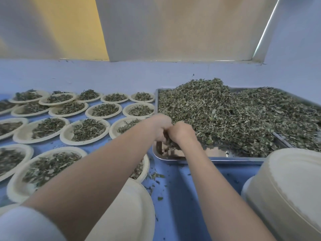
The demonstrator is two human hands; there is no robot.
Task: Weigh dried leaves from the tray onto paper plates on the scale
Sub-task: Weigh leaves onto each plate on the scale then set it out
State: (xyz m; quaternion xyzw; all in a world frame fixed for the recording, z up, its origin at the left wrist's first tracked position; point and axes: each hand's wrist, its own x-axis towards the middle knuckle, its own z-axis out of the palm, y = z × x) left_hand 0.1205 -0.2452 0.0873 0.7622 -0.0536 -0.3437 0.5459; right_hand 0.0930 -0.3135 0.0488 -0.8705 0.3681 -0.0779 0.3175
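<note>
Left grip (pixel 160 126) and right grip (pixel 182 132): both hands curled into loose fists, knuckles touching, at the near-left corner of the metal tray (pixel 217 158). I read the fingers of both as closed round a clump of dried leaves (pixel 225 115); bits of leaf show under the fists, though the fingertips themselves are hidden from me

Leaves heaped high in the tray, thickest at the middle and right; the near-left corner shows bare metal. Tray sits on the blue desk (pixel 177 197), right of centre

Left of the tray, rows of paper plates (pixel 86 131), each with a small pile of leaves, laid close together, some rims touching or overlapping. One empty plate (pixel 132 211) near me, partly under my left forearm. A stack of empty plates (pixel 291 185) at near right, just in front of the tray's near edge

Loose leaf crumbs scattered on the desk between plates and tray. I can't pick out the scale
</note>
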